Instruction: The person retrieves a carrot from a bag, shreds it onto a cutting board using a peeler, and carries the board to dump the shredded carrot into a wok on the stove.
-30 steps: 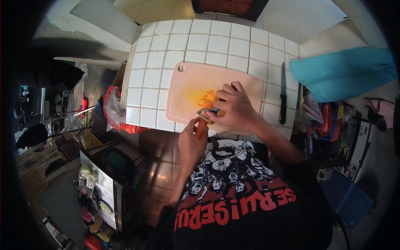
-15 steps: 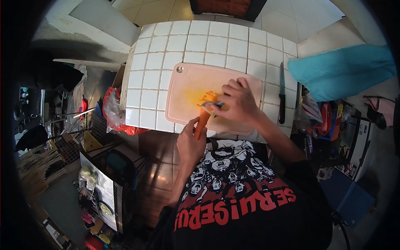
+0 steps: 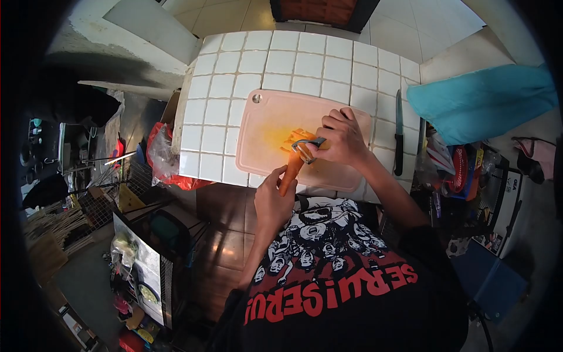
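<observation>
1. The right hand [image 3: 343,141] is closed around the peeler [image 3: 309,142], whose head lies across the far part of the carrot [image 3: 291,169]; a light, even pressure along the length should take thin strips
2. The left hand [image 3: 274,196] grips the carrot by its near end, tilted over the near edge of the cutting board [image 3: 253,155]; those fingertips are best kept behind the blade's path, with a small turn of the carrot between strokes to bring round a fresh side
3. Peelings [image 3: 301,135] lie on the board by the carrot's far end; working above that pile should keep the scraps together
4. The board rests on the tiled surface [image 3: 220,88], and a knife [image 3: 399,138] lies to its right, well apart from both hands
5. Most of the peeler's handle is hidden in the right hand, and the left fingers cover part of the carrot's near end; whether the blade is biting, and whether the far tip touches the board, I cannot tell
</observation>
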`<state>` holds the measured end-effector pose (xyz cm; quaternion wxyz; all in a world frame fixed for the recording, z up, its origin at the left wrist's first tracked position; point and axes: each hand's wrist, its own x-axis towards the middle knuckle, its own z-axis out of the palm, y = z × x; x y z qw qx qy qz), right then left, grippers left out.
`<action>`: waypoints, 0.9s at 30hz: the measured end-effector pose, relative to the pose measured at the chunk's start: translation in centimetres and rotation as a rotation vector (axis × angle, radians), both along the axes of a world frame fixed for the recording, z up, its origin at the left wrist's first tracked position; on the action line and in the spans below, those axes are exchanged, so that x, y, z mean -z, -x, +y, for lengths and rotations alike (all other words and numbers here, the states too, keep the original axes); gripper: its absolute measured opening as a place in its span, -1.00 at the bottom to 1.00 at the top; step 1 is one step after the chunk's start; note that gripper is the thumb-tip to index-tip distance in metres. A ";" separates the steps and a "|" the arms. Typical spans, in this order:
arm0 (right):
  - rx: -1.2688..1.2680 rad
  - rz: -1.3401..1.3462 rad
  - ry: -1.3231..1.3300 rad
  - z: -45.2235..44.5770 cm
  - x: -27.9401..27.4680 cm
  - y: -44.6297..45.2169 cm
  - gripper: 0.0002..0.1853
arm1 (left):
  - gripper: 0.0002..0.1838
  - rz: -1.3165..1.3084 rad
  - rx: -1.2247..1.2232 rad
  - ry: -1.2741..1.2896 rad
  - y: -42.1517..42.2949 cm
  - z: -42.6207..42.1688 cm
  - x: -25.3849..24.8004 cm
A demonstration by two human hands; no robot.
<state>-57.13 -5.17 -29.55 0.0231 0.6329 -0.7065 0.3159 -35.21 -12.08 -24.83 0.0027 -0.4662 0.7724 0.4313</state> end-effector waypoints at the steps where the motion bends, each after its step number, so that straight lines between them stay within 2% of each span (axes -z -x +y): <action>1: 0.019 0.013 0.023 0.1 0.2 0.1 -0.70 | -0.61 0.000 -0.001 0.003 -0.1 -0.1 0.0; 5: 0.146 0.036 -0.004 1.0 0.9 2.3 -0.70 | -0.61 -0.009 -0.009 -0.006 -1.2 -0.3 0.1; 10: 0.178 0.028 -0.067 0.9 -0.4 2.6 -0.70 | -0.59 -0.019 -0.048 0.018 -1.5 -1.0 -0.5; 13: 0.228 -0.074 -0.057 0.3 -0.8 1.0 -0.71 | -0.60 -0.041 0.000 0.153 -1.2 -1.2 -0.2; 16: 0.190 -0.235 -0.069 0.1 -1.6 -1.4 -0.71 | -0.59 -0.051 0.025 0.203 -1.0 -1.0 -0.1; 18: 0.079 -0.338 -0.004 -0.1 -1.9 -3.1 -0.70 | -0.62 -0.055 0.068 0.220 -0.5 -1.0 -0.5; 20: 0.053 -0.324 -0.023 0.1 -1.3 -3.3 -0.71 | -0.62 -0.039 0.081 0.251 -0.4 -0.8 -0.6; 23: 0.196 -0.133 -0.040 0.7 -0.5 -1.4 -0.73 | -0.63 -0.036 0.085 0.301 -0.7 -0.9 -0.6; 27: 0.287 -0.064 -0.082 1.6 -1.1 -0.1 -0.71 | -0.64 -0.076 0.084 0.352 -0.9 -1.3 -0.4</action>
